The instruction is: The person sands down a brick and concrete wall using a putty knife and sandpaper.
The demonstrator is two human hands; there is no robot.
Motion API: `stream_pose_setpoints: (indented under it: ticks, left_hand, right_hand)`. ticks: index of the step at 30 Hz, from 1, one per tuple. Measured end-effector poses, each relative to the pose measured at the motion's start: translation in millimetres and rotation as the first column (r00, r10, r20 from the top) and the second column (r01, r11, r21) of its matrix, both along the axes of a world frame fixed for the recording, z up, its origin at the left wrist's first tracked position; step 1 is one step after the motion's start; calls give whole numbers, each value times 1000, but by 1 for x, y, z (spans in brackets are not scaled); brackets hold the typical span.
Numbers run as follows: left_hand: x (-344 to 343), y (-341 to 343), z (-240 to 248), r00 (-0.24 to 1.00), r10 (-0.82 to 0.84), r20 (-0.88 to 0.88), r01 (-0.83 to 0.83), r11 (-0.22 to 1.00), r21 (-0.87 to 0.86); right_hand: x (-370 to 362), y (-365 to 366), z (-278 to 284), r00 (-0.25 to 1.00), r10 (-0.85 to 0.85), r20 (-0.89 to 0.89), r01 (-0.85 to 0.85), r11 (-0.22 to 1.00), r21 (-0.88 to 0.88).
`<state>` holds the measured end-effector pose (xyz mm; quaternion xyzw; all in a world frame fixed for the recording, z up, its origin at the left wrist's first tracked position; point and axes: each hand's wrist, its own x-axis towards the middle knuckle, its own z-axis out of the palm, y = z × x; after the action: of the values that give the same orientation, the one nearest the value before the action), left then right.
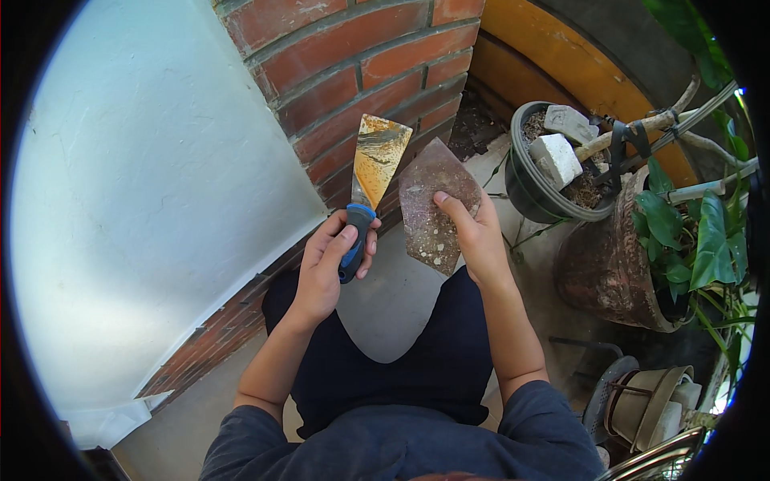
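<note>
A crouching person's left hand (330,260) wraps its fingers around a scraper (370,180) by the blue handle, its stiff blade raised; the right hand (473,232) pinches a limp, light sheet of sandpaper (437,204) beside it, before a brick pillar (353,72).

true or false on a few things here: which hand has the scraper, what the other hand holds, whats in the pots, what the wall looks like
1. The left hand grips a putty knife by its blue and black handle. True.
2. The knife's blade is clean and shiny. False: it is stained with rust-coloured and dark streaks.
3. The right hand holds a worn, brownish sheet of sandpaper. True.
4. The sheet is wrapped around the blade. False: blade and sheet are held side by side.
5. The black pot holds only leafy plants. False: pale stone chunks lie in it.
6. A red brick column stands beside a white plastered wall. True.
</note>
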<state>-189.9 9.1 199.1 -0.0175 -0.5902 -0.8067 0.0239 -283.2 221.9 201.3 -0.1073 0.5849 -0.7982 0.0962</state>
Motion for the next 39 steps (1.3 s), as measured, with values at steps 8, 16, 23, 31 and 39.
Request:
stream_pose_setpoints:
  ticks: [8, 16, 23, 31, 39]
  left_hand:
    - [-2, 10, -7, 996, -19, 92, 19, 1000, -1]
    - [-49, 0, -111, 954, -117, 277, 204, 928, -311]
    - [-85, 27, -335, 879, -25, 476, 459, 314, -831]
    - [-44, 77, -453, 703, 37, 710, 671, 297, -679]
    - [-42, 101, -456, 668, -9, 744, 741, 109, -663]
  right_hand:
    - [7, 7, -17, 998, -45, 43, 45, 999, 15]
    - [-10, 47, -50, 964, -213, 158, 216, 976, -3]
    - [-27, 56, -113, 941, -267, 209, 270, 963, 16]
    - [-20, 111, -146, 939, -193, 285, 227, 970, -90]
    - [-24, 108, -147, 892, -68, 447, 213, 936, -281]
